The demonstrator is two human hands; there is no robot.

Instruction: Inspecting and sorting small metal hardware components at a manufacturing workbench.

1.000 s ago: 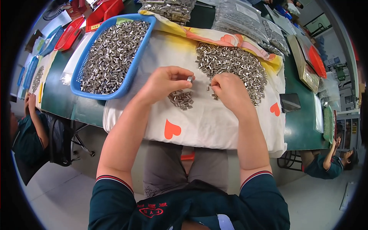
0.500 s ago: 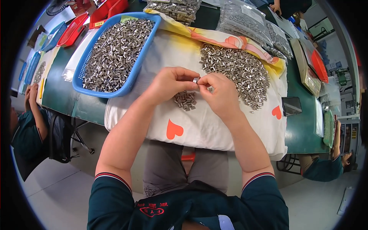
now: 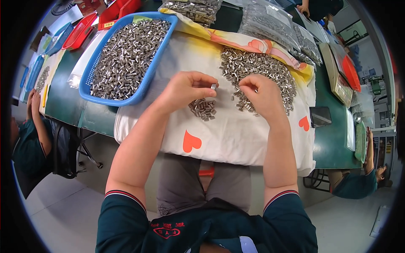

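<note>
Between the thumb and fingertips of my left hand (image 3: 190, 89) is a small shiny metal piece (image 3: 214, 87). Just below that hand lies a small heap of short metal cylinders (image 3: 203, 110) on the white cloth (image 3: 228, 145). My right hand (image 3: 265, 93) is over the near-left edge of a larger pile of the same metal cylinders (image 3: 270, 69). Its thumb and fingers are curled together; whatever they may hold is too small to make out. One loose cylinder (image 3: 232, 98) lies between the hands.
A blue basket (image 3: 85, 86) full of metal cylinders stands at the left. Plastic bags of metal parts (image 3: 270, 25) lie at the back. A black phone (image 3: 320, 116) rests on the green table (image 3: 337, 145) at the right. Other people sit at both sides.
My right hand has moved right, away from the left hand, to the larger pile. The left hand stays nearly in place with the metal piece still pinched.
</note>
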